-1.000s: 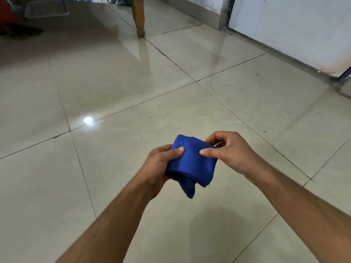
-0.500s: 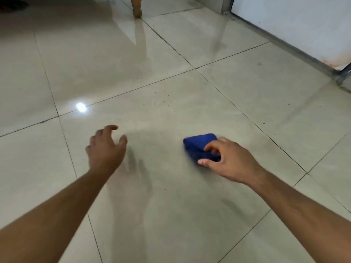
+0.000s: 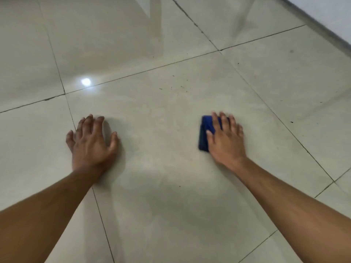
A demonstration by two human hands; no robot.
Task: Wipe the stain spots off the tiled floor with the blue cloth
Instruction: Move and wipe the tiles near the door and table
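My right hand (image 3: pixel 225 138) lies flat on the folded blue cloth (image 3: pixel 204 132), pressing it onto the glossy beige tiled floor (image 3: pixel 171 177). Only the cloth's left part shows past my fingers. My left hand (image 3: pixel 91 141) rests palm down on the floor, fingers spread, across a grout line, with nothing in it. Small dark stain spots (image 3: pixel 180 86) are scattered on the same tile, beyond and between my hands. More specks (image 3: pixel 291 122) lie to the right of the cloth, and one speck (image 3: pixel 179 186) sits nearer to me.
A white wall with a dark base strip (image 3: pixel 326 29) runs along the top right. A bright light reflection (image 3: pixel 85 81) shines on the floor at the upper left. Dark grout lines cross the floor.
Both hands held the cloth in the air; then the left let go and came down flat on the floor, while the right pressed the cloth onto the tile. The view has tilted down.
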